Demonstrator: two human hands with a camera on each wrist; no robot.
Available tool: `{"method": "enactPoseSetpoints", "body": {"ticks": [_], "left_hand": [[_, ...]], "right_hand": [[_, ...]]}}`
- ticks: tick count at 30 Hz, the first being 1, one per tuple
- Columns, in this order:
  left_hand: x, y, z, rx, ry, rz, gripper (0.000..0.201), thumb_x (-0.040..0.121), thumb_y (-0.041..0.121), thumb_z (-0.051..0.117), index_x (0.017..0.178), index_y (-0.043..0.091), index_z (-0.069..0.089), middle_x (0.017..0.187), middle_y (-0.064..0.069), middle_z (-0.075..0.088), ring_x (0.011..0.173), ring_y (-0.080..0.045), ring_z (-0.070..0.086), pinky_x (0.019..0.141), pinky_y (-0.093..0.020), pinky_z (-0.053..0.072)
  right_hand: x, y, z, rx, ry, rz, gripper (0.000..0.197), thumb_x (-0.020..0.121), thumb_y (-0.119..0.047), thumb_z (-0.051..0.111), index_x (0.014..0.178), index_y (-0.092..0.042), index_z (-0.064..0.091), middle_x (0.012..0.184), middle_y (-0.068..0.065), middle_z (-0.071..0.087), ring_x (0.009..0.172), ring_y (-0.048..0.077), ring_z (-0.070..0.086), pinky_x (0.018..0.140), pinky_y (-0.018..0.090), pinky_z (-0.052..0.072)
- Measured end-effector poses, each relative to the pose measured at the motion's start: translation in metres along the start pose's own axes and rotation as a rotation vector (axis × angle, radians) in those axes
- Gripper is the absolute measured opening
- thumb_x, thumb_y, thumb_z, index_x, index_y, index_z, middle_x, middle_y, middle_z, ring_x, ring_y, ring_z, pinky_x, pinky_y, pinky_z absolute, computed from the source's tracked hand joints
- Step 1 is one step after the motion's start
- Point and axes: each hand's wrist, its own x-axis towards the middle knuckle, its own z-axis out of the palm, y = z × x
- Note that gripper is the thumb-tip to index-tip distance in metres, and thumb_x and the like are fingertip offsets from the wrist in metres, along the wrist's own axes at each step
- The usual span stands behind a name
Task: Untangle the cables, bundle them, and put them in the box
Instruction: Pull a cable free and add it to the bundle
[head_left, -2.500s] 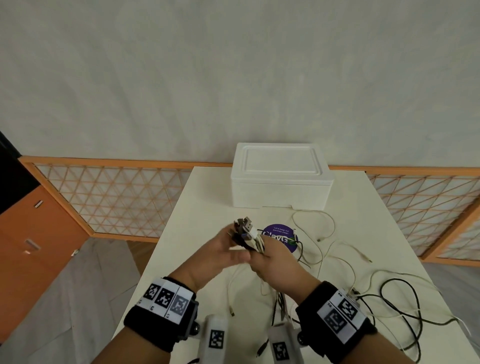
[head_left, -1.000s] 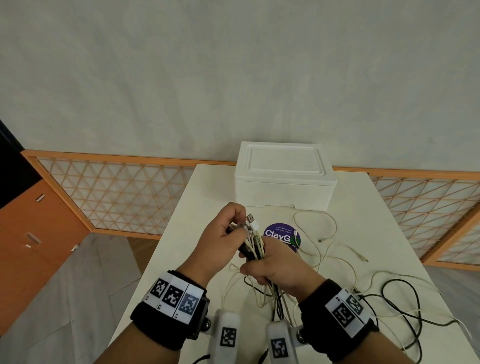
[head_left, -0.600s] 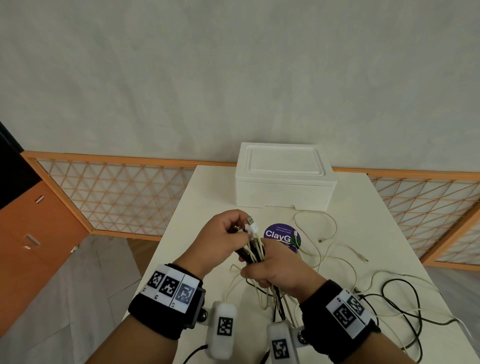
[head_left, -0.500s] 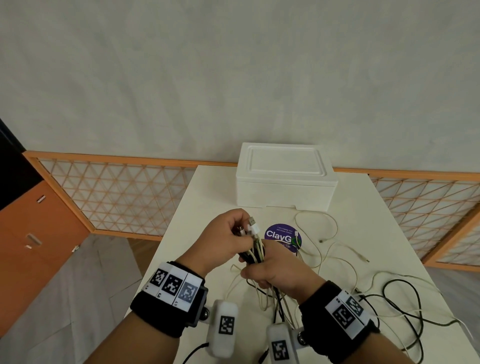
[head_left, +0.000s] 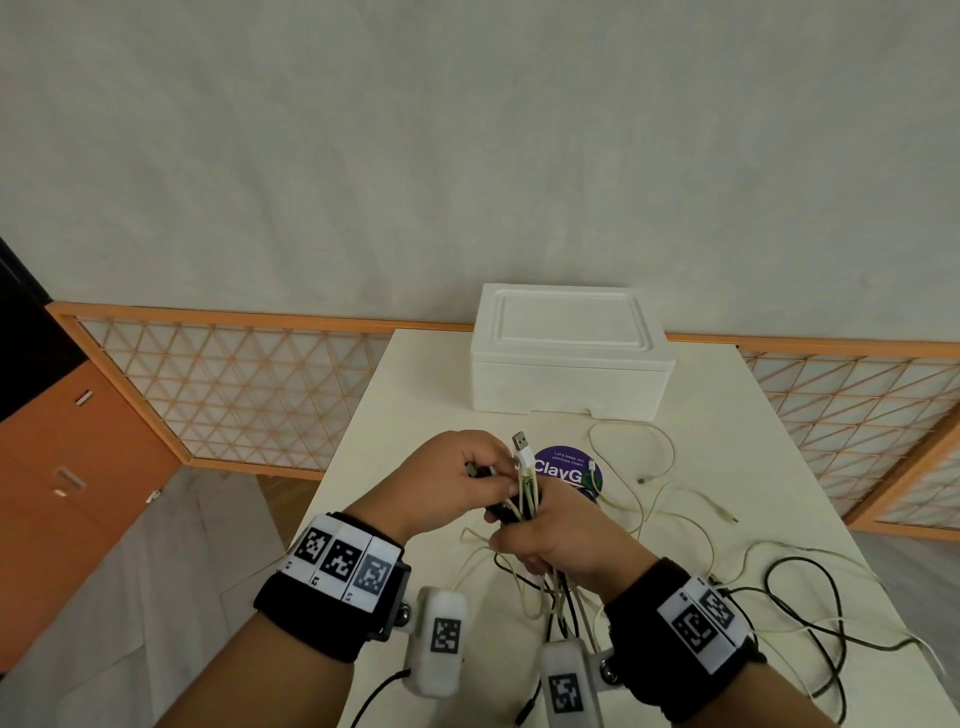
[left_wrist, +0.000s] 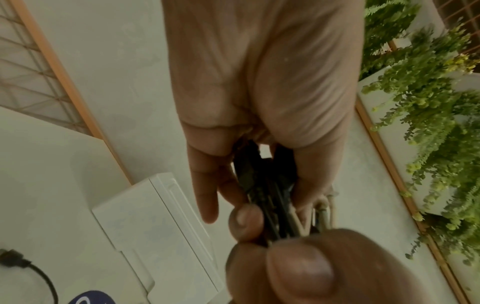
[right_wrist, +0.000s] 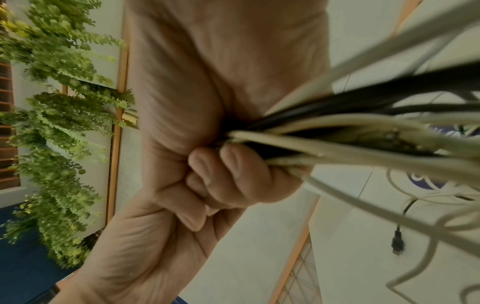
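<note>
Several cable ends are gathered in one fist: the right hand (head_left: 563, 545) has its fingers (right_wrist: 228, 170) clamped round the bunch of cables (head_left: 522, 499), plugs sticking up, held above the middle of the bench (head_left: 395, 415). The left hand (head_left: 457, 467) pinches the black plugs (left_wrist: 262, 185) at the top of the bunch, thumb and fingertips closed on them. Judging by this, the gathering step is under way, with bundling not yet done. Long tails trail over the right side of the bench, black loops (head_left: 810, 587) near the right edge, pale ones (head_left: 654, 467) toward the far side, so next the slack needs drawing in and coiling. At the far edge sits the white foam box (head_left: 569, 358), lid on; that must come off first. A purple sticker (head_left: 569, 467) lies just before it.
</note>
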Motion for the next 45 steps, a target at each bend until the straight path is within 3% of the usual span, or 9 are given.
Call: {"method": "enactPoseSetpoints", "body": {"ticks": [4,8,14,20,25,30,37,41,45], "left_hand": [[-0.002,-0.002,-0.002,-0.083,-0.065,0.01,0.011,0.082,-0.007,0.067,0.085,0.001,0.073,0.087,0.012,0.062,0.067,-0.019,0.059,0.067,-0.03,0.051],[-0.003,-0.006,0.003,-0.131,-0.032,0.007,0.016,0.073,0.003,0.073,0.086,-0.005,0.069,0.084,0.014,0.06,0.07,-0.016,0.059,0.065,-0.028,0.049],[-0.002,-0.013,0.006,-0.246,0.022,0.013,0.013,0.078,-0.006,0.071,0.085,-0.015,0.065,0.091,0.004,0.056,0.069,-0.02,0.055,0.059,-0.028,0.047],[-0.004,-0.011,0.003,-0.301,-0.033,0.018,0.01,0.079,0.002,0.066,0.086,-0.005,0.067,0.097,0.001,0.055,0.066,-0.021,0.053,0.057,-0.03,0.046],[-0.002,-0.012,0.008,-0.214,0.026,0.034,0.014,0.072,-0.002,0.056,0.084,0.004,0.062,0.084,-0.01,0.054,0.061,-0.025,0.049,0.052,-0.031,0.042],[-0.003,-0.015,0.007,-0.283,-0.014,0.056,0.016,0.071,0.013,0.067,0.084,0.006,0.072,0.094,0.004,0.056,0.067,-0.023,0.052,0.053,-0.03,0.042],[-0.003,-0.013,0.016,-0.474,0.209,0.059,0.013,0.075,0.016,0.068,0.087,0.012,0.07,0.082,0.004,0.062,0.066,-0.016,0.053,0.048,-0.023,0.04],[-0.002,-0.01,0.021,-0.683,0.286,0.013,0.023,0.082,0.01,0.063,0.102,-0.001,0.062,0.101,-0.003,0.068,0.094,-0.024,0.058,0.076,-0.03,0.053],[-0.005,0.001,0.025,-0.803,0.277,0.021,0.016,0.084,0.014,0.057,0.082,0.017,0.072,0.111,-0.005,0.07,0.094,-0.019,0.065,0.094,-0.041,0.05]], "right_hand": [[0.0,-0.001,-0.002,-0.011,-0.02,-0.009,0.016,0.073,0.006,0.064,0.077,-0.009,0.059,0.051,0.006,0.04,0.043,0.019,0.035,0.046,0.024,0.029],[0.002,-0.001,-0.002,-0.015,-0.039,-0.019,0.024,0.072,0.006,0.063,0.065,-0.016,0.054,0.052,0.005,0.038,0.044,0.019,0.035,0.047,0.026,0.029],[0.003,-0.002,-0.001,-0.028,-0.032,-0.016,0.016,0.072,0.004,0.066,0.076,-0.01,0.059,0.051,0.005,0.041,0.041,0.017,0.037,0.045,0.022,0.029],[0.0,-0.006,0.001,-0.036,-0.07,-0.008,0.015,0.075,0.006,0.065,0.083,-0.005,0.06,0.054,0.002,0.041,0.042,0.013,0.037,0.045,0.021,0.03],[0.001,-0.006,0.005,-0.109,-0.042,0.004,0.014,0.073,0.005,0.063,0.085,-0.003,0.061,0.049,-0.005,0.043,0.042,0.013,0.037,0.045,0.022,0.03],[0.0,-0.008,0.004,-0.117,-0.065,0.005,0.015,0.076,0.007,0.061,0.085,-0.005,0.061,0.045,-0.013,0.048,0.042,0.009,0.039,0.045,0.022,0.03],[0.002,-0.01,0.006,-0.109,-0.011,-0.036,0.014,0.076,0.003,0.063,0.081,-0.009,0.058,0.044,-0.009,0.043,0.039,0.011,0.037,0.044,0.02,0.03],[0.001,-0.009,0.008,-0.058,-0.029,-0.069,0.016,0.078,-0.002,0.065,0.073,-0.014,0.056,0.049,0.002,0.043,0.042,0.015,0.038,0.046,0.024,0.031],[0.002,-0.006,0.008,-0.102,-0.061,-0.128,0.028,0.083,-0.016,0.063,0.059,-0.014,0.051,0.047,0.004,0.047,0.043,0.019,0.04,0.05,0.028,0.035]]}}
